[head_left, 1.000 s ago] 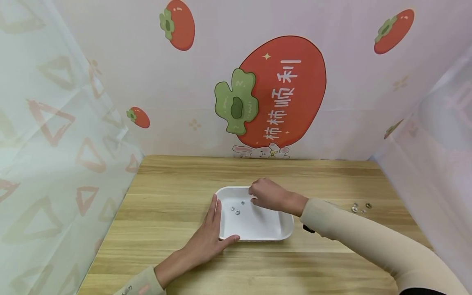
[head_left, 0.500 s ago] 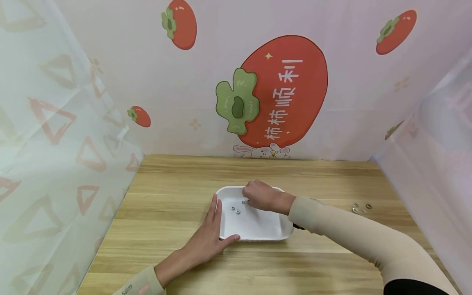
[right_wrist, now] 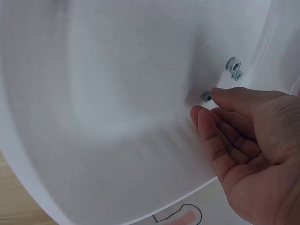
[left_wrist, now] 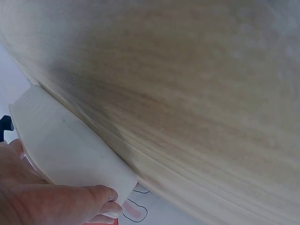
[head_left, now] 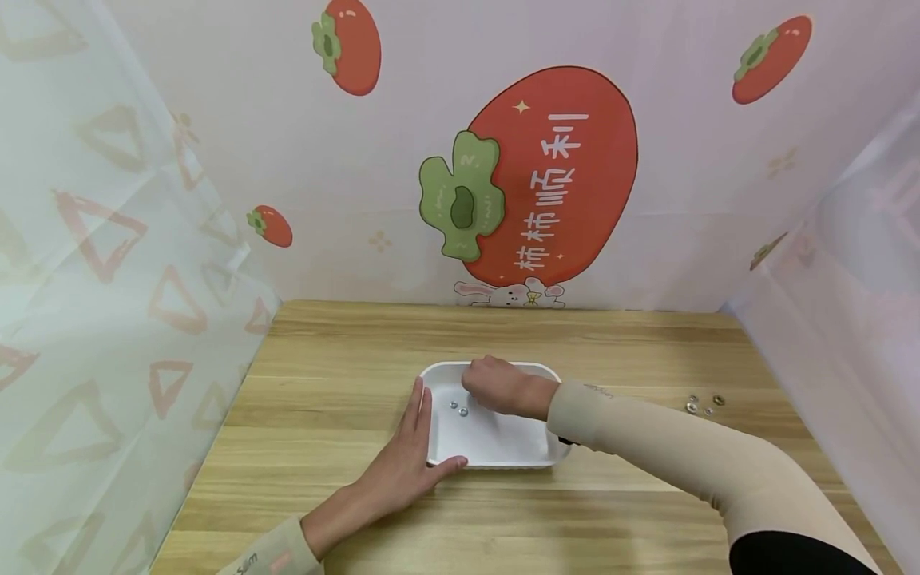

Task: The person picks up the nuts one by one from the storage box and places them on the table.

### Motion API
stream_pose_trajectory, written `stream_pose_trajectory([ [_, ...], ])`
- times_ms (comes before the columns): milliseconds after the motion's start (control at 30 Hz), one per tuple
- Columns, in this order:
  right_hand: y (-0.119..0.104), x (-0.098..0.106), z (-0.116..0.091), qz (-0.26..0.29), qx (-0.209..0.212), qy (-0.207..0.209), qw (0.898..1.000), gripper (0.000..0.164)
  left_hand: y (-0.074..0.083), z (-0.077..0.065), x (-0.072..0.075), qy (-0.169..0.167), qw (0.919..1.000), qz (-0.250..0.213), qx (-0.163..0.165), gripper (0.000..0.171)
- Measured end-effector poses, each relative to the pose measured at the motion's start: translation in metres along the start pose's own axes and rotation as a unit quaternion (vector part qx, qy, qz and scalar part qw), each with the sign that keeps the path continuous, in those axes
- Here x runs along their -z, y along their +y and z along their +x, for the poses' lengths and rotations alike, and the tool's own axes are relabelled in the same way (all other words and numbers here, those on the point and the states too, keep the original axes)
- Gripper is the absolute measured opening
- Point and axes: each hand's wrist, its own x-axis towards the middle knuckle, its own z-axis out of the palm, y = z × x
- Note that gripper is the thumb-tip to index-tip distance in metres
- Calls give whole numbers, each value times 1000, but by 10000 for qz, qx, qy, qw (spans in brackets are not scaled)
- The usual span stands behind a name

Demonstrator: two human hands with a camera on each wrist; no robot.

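White rectangular plastic tray with rounded corners (head_left: 496, 439) sits on wood-grain desk (head_left: 345, 359). Left hand (head_left: 398, 471): fingers straight along tray's left wall, thumb at near rim. Right hand (right_wrist: 253, 145), inside tray: fingers loosely curved, tips parted by small silvery metal nut (right_wrist: 206, 97); contact unclear. Two similar nuts (head_left: 463, 412) lie inside tray, toward left wall. Small metal pieces (head_left: 691, 408) on desk, right of tray.

1. On the large red fruit (head_left: 600, 172) printed on the back wall (head_left: 690, 176), pale Chinese characters (head_left: 552, 188) read 柿柿顺利, lying on their side and running from bottom to top.
2. On the left sleeve (head_left: 269, 553), a short dark word is printed; only a final "m" is fairly clear.
3. On the right sleeve (head_left: 640, 431), near the wrist, small lettering (head_left: 599, 390) is too faint to read.
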Motion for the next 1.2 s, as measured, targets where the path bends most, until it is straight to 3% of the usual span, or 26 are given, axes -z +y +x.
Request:
stream_pose_trajectory([
  [300, 0, -11, 8, -524, 95, -36, 9986, 12, -2, 0, -1, 76, 9999, 17, -80, 120],
  [700, 1, -12, 8, -418, 113, -80, 9990, 11, -1, 0, 0, -21, 10000, 58, 14, 121],
  [1200, 1, -11, 9, -516, 108, -77, 9986, 10, -2, 0, 0, 74, 9999, 72, -124, 120],
])
